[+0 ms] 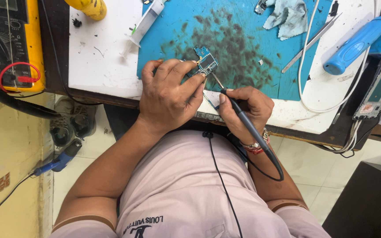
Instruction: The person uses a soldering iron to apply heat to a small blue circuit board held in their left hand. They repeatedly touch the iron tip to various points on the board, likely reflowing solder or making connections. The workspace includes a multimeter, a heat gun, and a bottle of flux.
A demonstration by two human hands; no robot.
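My left hand (169, 94) rests at the front edge of a blue work mat (243, 26), its fingers pinching a small blue circuit board (206, 61). Just to its right, my right hand (245, 110) grips a slim dark soldering iron (239, 112) like a pen. The iron's metal tip points up toward the board's lower edge. Its dark cable loops down past my wrist, which wears a bracelet. The mat is stained with dark brown smudges around the board.
A yellow multimeter (14, 39) with a red lead sits at the far left. A syringe (144, 24), a grey cloth (287, 15), tweezers (311, 42), a blue handled tool (356, 44), white cable and an opened phone frame (378, 88) lie on the white bench.
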